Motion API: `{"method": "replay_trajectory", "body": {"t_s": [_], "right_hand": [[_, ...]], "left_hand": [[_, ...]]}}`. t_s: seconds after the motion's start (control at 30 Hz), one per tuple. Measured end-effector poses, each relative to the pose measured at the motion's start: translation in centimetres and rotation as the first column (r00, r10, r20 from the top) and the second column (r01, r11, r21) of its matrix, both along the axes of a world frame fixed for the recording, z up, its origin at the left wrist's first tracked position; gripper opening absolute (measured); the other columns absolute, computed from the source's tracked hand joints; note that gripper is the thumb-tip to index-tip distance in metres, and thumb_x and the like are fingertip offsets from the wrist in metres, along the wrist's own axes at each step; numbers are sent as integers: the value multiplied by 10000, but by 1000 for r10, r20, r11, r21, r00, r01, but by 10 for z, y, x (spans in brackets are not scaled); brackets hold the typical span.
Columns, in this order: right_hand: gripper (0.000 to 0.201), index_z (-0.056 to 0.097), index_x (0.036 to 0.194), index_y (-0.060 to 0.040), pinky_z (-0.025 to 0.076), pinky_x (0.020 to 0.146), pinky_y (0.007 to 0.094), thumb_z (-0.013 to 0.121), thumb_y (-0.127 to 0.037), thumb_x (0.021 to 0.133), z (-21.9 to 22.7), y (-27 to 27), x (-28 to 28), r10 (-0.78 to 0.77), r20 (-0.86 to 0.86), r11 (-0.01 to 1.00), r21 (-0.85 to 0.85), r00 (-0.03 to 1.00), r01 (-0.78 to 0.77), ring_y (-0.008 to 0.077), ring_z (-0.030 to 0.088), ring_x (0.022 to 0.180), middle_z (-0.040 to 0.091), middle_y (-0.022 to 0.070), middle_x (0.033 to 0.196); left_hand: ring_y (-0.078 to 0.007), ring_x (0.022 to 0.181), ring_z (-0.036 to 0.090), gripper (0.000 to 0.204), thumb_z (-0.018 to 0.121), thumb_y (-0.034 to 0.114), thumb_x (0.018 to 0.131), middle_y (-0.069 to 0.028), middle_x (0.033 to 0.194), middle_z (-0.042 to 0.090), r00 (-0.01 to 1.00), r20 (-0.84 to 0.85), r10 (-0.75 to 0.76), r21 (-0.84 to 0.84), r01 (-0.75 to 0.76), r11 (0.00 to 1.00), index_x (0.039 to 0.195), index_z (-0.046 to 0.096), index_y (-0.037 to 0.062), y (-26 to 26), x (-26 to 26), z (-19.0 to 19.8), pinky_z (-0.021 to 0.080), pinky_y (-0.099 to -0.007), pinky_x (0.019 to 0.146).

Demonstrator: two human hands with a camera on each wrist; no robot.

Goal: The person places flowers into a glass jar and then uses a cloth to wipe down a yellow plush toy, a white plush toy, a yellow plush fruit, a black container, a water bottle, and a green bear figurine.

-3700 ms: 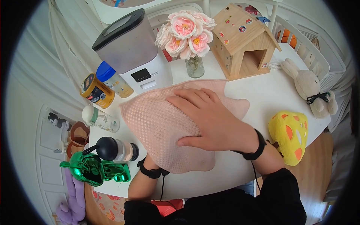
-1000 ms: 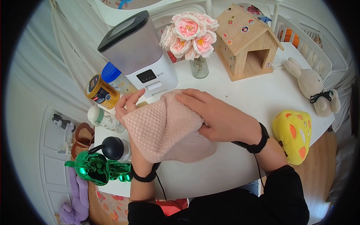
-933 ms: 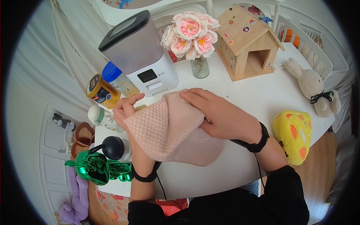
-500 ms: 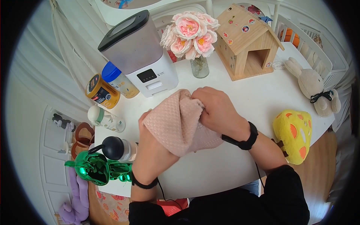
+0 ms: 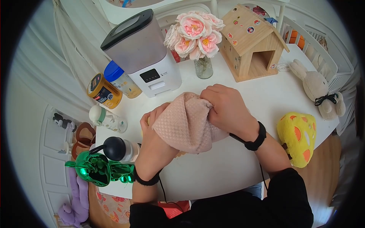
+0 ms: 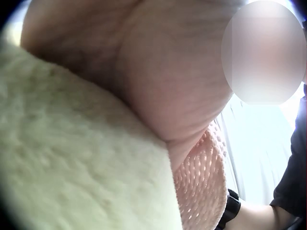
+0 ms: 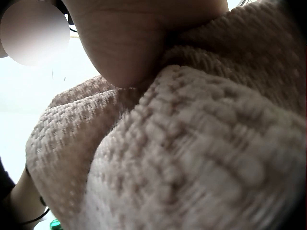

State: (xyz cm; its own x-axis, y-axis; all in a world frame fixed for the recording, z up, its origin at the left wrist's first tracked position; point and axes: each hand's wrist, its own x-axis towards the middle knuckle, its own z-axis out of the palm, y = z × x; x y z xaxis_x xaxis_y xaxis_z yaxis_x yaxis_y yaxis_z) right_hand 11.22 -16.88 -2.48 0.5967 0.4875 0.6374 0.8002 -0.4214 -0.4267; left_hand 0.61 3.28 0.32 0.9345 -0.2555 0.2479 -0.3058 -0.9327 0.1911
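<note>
A pink waffle-textured cloth (image 5: 186,127) is bunched up between the two hands above the white table (image 5: 224,167). The right hand (image 5: 230,112) grips a fold of it with curled fingers. Seen from the right wrist, the cloth's folds (image 7: 192,143) press close under that hand. Against the palm of the left hand (image 5: 154,150) lies a pale yellow fuzzy plush thing (image 6: 86,158); its fingers curl round it from the left. The cloth covers most of this plush in the head view, where only a little yellow shows below, so its shape is hidden.
Left of the hands stand a black-lidded bottle (image 5: 115,149), a green-capped bottle (image 5: 110,118), a yellow can (image 5: 106,93) and a shiny green figure (image 5: 91,169). Behind are a pet feeder (image 5: 152,68), a flower vase (image 5: 204,68) and a wooden house (image 5: 247,41). A yellow plush (image 5: 296,138) and a bunny (image 5: 313,85) sit right.
The cloth was spread wide over the left hand, with the right hand laid on top. It is now gathered into a bundle; the right hand's fingers have curled into it, and the left hand shows.
</note>
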Motion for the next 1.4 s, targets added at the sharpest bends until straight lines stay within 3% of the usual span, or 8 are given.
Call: {"method": "replay_trajectory", "body": {"t_s": [0.2,0.27,0.33,0.4,0.63,0.8,0.9,1.4], "right_hand": [[639,573,1322,-89,455,942,413,609,38,697,17,-3,-13,174,19,982,-73,985,-172,341,569,1123,592,158,1204],[722,503,1399,-91,435,981,417,613,42,697,23,-1,-23,206,11,966,-161,979,-201,345,548,1177,558,169,1268],[812,432,1475,-92,415,1020,421,617,45,697,19,3,-30,234,1,943,-245,972,-226,349,527,1231,523,180,1331],[724,449,1400,-7,475,851,395,662,-10,708,4,10,-30,144,62,967,-220,988,-128,288,603,1045,587,143,1153],[406,601,1129,21,477,761,360,641,-35,730,-10,13,-17,2,104,970,-243,995,23,265,650,879,658,109,917],[217,582,843,-39,505,662,444,681,-18,650,-5,11,-16,-7,-97,984,-176,995,-10,365,646,733,653,133,757],[206,565,817,-44,503,616,466,685,-43,650,-6,11,-16,-59,-137,981,-189,989,32,377,643,690,643,137,709],[114,607,813,-30,510,634,477,665,-78,726,-5,4,0,-103,-154,977,-199,983,71,400,649,692,652,187,707]], "left_hand": [[-309,1348,391,839,755,383,722,-157,1435,444,999,6,-33,-7,34,999,1431,448,55,15,2,-20,198,-498,1133],[-314,1367,369,873,741,417,725,-165,1459,422,995,-63,-80,-394,49,918,1453,426,53,14,5,-32,194,-470,1148],[-321,1375,360,885,746,418,721,-165,1460,421,995,-79,-68,-435,27,900,1461,420,58,10,7,-33,198,-461,1152],[-328,1383,350,898,752,418,716,-165,1461,421,994,-93,-54,-473,4,881,1469,414,64,8,8,-29,201,-452,1156],[-364,1405,345,794,779,289,709,-160,1481,437,994,-23,-102,-69,101,993,1430,494,120,4,9,-13,235,-479,1155],[-354,1364,419,660,800,183,725,-140,1420,520,982,21,-189,-42,189,981,1343,579,121,-1,15,-9,266,-463,1159],[-362,1418,366,753,802,220,642,-109,1423,526,981,27,-190,-110,192,975,1359,578,173,1,16,-13,241,-487,1167],[-382,1290,481,468,703,98,795,-145,1305,607,982,83,-171,-143,182,973,1256,620,105,-2,12,-6,248,-537,1138]]}}
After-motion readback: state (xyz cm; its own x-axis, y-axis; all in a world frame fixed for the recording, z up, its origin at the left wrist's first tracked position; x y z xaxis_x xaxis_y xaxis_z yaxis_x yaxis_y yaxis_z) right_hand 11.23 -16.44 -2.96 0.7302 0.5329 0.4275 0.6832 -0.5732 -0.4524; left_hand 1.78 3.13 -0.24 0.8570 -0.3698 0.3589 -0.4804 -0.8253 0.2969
